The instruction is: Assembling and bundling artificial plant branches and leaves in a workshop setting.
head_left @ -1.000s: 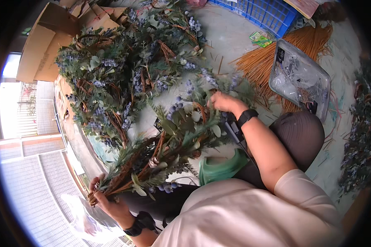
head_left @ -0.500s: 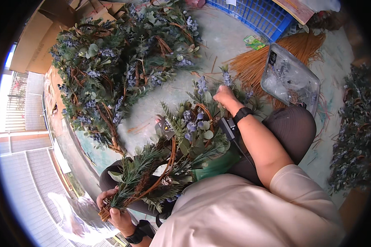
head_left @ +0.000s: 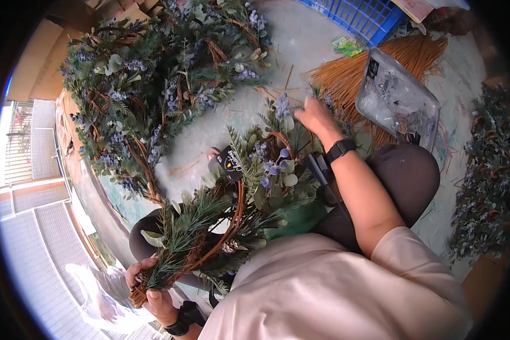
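Gripping the garland [head_left: 238, 221] stems, the left hand [head_left: 147, 283] stays; right hand [head_left: 317, 116] lifted, fingers loose.

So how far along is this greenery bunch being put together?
Done: a heap of finished green-and-lavender sprays lies on the floor. In hand: the left hand grips the stem end of one leafy bunch, while the right hand works at its tip. Left: loose orange twigs.

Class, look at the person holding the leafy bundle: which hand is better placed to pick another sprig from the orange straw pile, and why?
Probably the right hand: it is open and free, reaching out beside the orange straw pile. The left hand is closed around the stem end of the leafy bundle, on the far side from that pile.
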